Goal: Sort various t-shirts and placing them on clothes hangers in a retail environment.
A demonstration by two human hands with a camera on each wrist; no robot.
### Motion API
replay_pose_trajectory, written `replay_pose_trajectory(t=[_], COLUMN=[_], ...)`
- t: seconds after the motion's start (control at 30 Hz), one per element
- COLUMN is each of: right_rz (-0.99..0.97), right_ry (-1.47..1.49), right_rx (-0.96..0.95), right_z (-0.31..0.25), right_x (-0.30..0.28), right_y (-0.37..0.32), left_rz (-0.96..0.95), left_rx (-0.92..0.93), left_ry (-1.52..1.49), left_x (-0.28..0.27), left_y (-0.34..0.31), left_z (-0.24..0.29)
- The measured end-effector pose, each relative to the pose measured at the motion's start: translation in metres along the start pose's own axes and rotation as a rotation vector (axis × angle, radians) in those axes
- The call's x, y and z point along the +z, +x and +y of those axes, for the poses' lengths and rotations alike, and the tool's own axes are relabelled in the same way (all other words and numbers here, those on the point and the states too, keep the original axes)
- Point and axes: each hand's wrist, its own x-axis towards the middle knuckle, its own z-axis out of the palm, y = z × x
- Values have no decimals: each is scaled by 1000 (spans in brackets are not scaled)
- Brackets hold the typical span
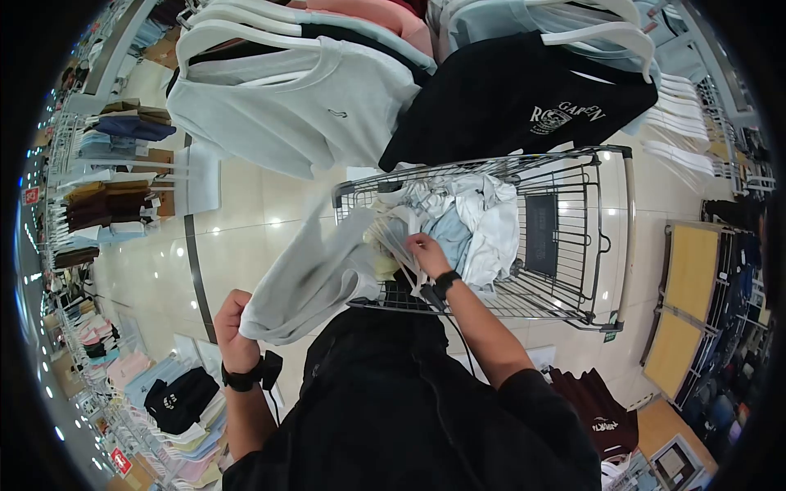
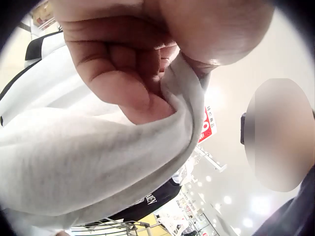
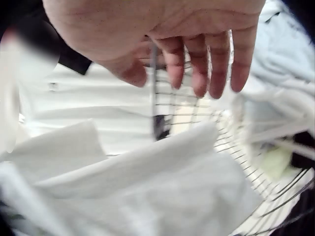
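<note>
At the left of the head view my left hand (image 1: 237, 331) grips the edge of a light grey shirt (image 1: 307, 290). The cloth stretches sideways from that hand to the near end of the shopping cart (image 1: 557, 307). Up close in the left wrist view, the thumb and curled fingers pinch a fold of the fabric (image 2: 167, 147). My right hand (image 1: 430, 255) is over the cart, with its fingers extended and nothing between them in the right wrist view. Beneath it lie white and pale blue clothes (image 1: 491, 221) and white hangers (image 1: 401, 266).
Shirts on white hangers hang just beyond the cart, among them a white shirt (image 1: 327, 106) and a black printed shirt (image 1: 524, 102). More clothing racks (image 1: 106, 204) line the left side. A yellow-panelled shelf (image 1: 692, 270) stands at the right on the tiled floor (image 1: 270, 213).
</note>
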Motion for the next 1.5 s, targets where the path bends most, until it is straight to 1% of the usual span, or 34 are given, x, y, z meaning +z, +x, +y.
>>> replay_pose_trajectory(t=[0.03, 0.07, 0.13, 0.17, 0.23, 0.27, 0.33, 0.4, 0.47, 0.5, 0.53, 0.6, 0.63, 0.67, 0.7, 0.73, 0.77, 0.8, 0.83, 0.87, 0.93, 0.97, 1.0, 1.07, 1.1, 1.13, 1.17, 1.2, 1.27, 1.3, 1.33, 1.4, 1.43, 1.5], right_rz=[168, 159, 273, 261, 328, 316, 132, 117, 240, 271, 272, 337, 329, 349, 395, 400, 420, 437, 450, 474, 465, 443, 420, 413, 351, 291, 235, 261, 244, 320, 299, 329, 338, 340], right_ry=[-359, -357, -761, -762, -1240, -1239, -1259, -1245, -1051, -935, -942, -759, -782, -792, -812, -721, -682, -632, -662, -637, -583, -592, -601, -557, -605, -652, -788, -800, -848, -848, -839, -854, -852, -849], right_rx=[-27, -20, 257, 259, 87, 87, 397, 406, 320, 247, 242, 68, 14, 18, 27, 20, -20, -48, -54, -102, -220, -227, -234, -278, -289, -297, -352, -364, -413, -397, -401, -454, -460, -701], right_z=[36, 52, 76, 90, 111, 117, 102, 94, 87, 91, 93, 92, 71, 55, 48, 34, 12, 3, -24, -42, -68, -83, -101, -135, -146, -160, -179, -179, -179, -164, -156, -148, -144, -137], right_x=[-21, -29, -36, -32, -18, -19, -18, -18, -22, -27, -34, -47, -48, -50, -53, -54, -51, -53, -48, -43, -37, -32, -22, 9, 21, 35, 55, 71, 92, 109, 121, 133, 146, 180], right_y=[16, 25, 39, 45, 47, 52, 59, 57, 55, 53, 49, 32, 9, -10, -27, -48, -69, -88, -108, -128, -163, -182, -200, -226, -238, -248, -255, -259, -256, -247, -244, -237, -237, -233], left_rz=[-2, 0, -3, -13, -32, -24, -22, -7, 84, 104, 108, 93, 71, 67, 56, 46, 41, 49, 42, 37, 36, 25, 31, 34, 35, 7, -22, -33, -192, -295, -298, -461, -465, -502], left_rx=[-11, -22, -46, -66, -91, -97, -129, -136, -75, -112, -108, -227, -238, -228, -281, -336, -313, -322, -328, -330, -244, -194, -179, -137, -123, -81, -38, -13, -20, 43, 61, 86, 95, 366], left_ry=[-73, -146, -128, -111, -93, -90, -59, -33, 75, 83, 77, 47, 51, 42, -15, -71, -74, -68, -43, -18, 74, 72, 256, 380, 375, 438, 500, 489, 486, 458, 457, 396, 401, 125], left_x=[0, 0, 2, 6, 5, 4, 5, 8, 13, 11, 10, 5, 3, 1, -1, -3, -3, -1, -1, -1, -2, 0, -4, -3, -4, -4, -3, -3, 1, 6, 6, 8, 0, -31], left_y=[-1, -3, -4, -5, -8, -10, -12, -10, -4, -3, -2, 1, 5, 9, 13, 16, 22, 28, 35, 43, 65, 74, 87, 102, 108, 113, 114, 111, 104, 91, 79, 63, 52, 37], left_z=[-4, -8, -11, -11, -16, -17, -16, -13, -11, -14, -18, -29, -37, -44, -50, -57, -65, -65, -68, -72, -105, -99, -109, -97, -93, -88, -85, -76, -61, -51, -45, -36, -28, -12])
